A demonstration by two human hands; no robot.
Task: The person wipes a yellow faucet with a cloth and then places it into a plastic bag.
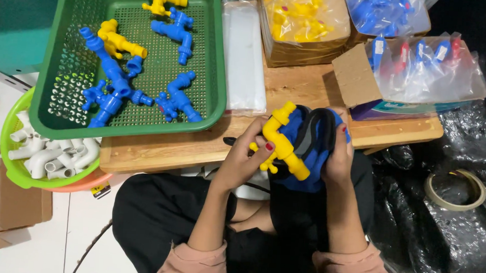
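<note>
The left hand (242,156) has its fingers closed around a yellow plastic tap (283,147), held just over the wooden desk (290,86) edge. Right beside it, the right hand (339,155) has its fingers gripping a blue cloth (309,140) that lies against the tap. Beyond the left fingers sits a green basket (213,68) holding blue and yellow taps.

The green perforated plastic basket (213,68) stands on the low wooden table (290,83), left of the flat clear plastic bags (242,53); behind the person's hands, brown cardboard boxes (349,75) sit at right
</note>
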